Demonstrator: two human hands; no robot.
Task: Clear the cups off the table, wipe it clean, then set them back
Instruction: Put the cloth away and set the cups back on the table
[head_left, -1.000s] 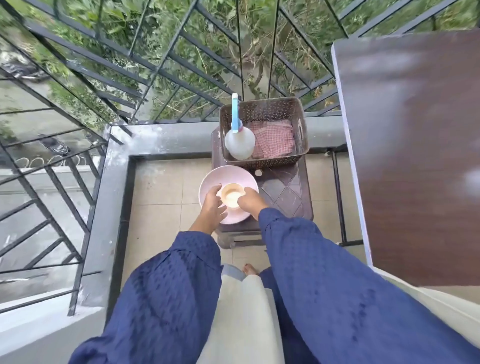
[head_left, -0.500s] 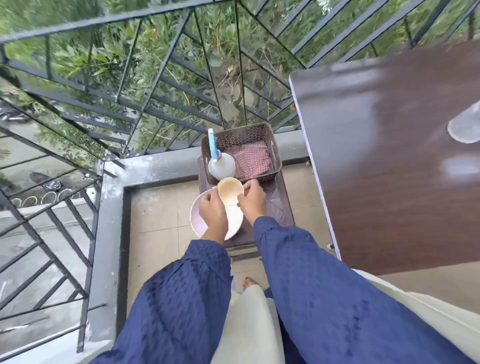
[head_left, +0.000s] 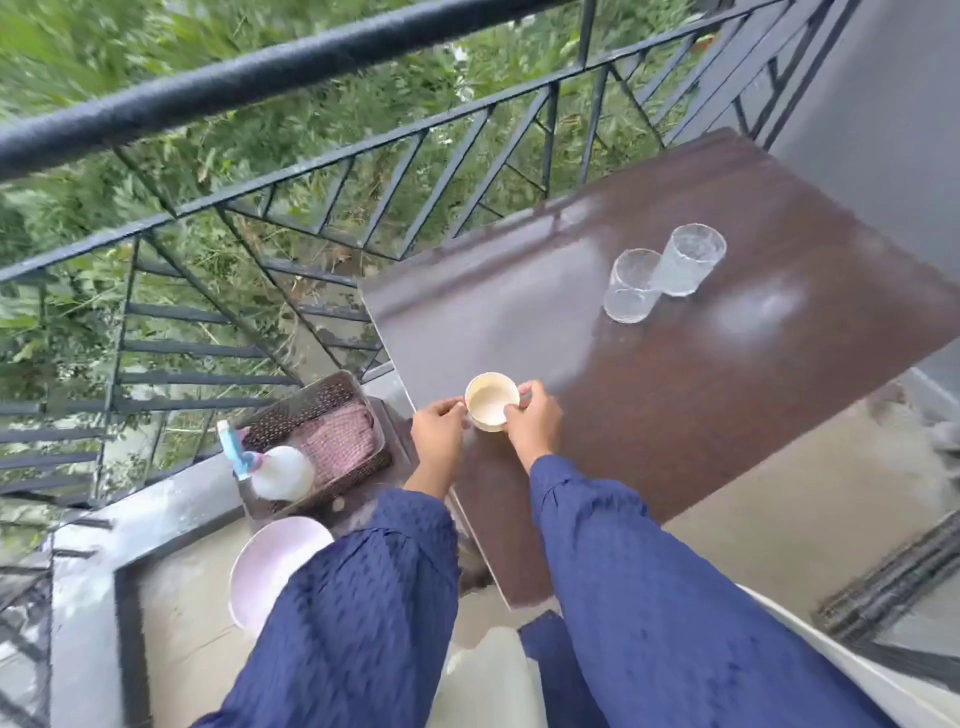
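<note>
Both the left hand (head_left: 439, 431) and the right hand (head_left: 532, 418) grasp the cream cup (head_left: 491, 402). The left pinches its left side; the right curls round its right side, perhaps over a hidden handle. The cup is upright, just inside the near left edge of the brown table (head_left: 675, 415); whether its base touches the top I cannot tell. This looks like the setting-back step. Carry the cup further in from the edge, lower it level, and let go only once it rests flat. Two clear glasses (head_left: 631, 288) (head_left: 688, 262) stand touching toward the far right, so leave them room. Lower left, a basket (head_left: 332, 491) holds a spray bottle (head_left: 283, 473) and cloth (head_left: 337, 439), near a pink plate (head_left: 270, 566).
</note>
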